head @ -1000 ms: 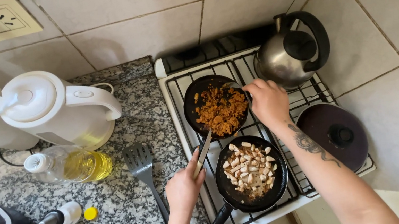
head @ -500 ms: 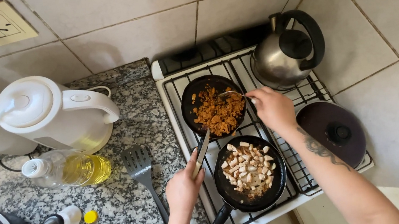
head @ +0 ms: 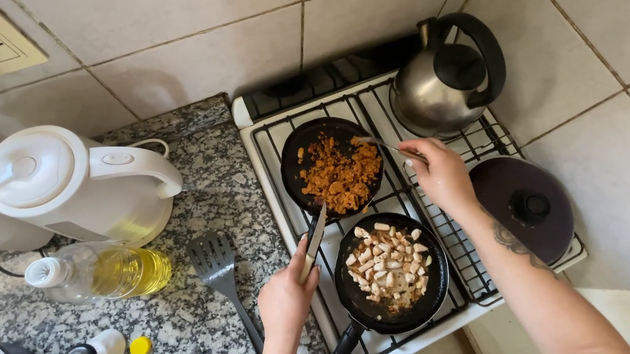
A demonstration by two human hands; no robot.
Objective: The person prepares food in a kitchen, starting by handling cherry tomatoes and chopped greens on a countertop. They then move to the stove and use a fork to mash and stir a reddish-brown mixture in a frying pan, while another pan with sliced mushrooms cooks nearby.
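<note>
Two small black pans sit on a white gas stove. The far pan holds orange-brown crumbled food. The near pan holds pale diced pieces. My left hand grips the far pan's wooden handle. My right hand holds a thin metal utensil whose tip reaches over the orange food.
A steel kettle stands at the stove's back right, a dark round lid at the front right. On the speckled counter lie a white electric kettle, an oil bottle, a grey slotted spatula and a small white bottle.
My right hand has shifted slightly right and toward me along the far pan's edge, with the utensil still over the orange food. My left hand stays on the handle.
</note>
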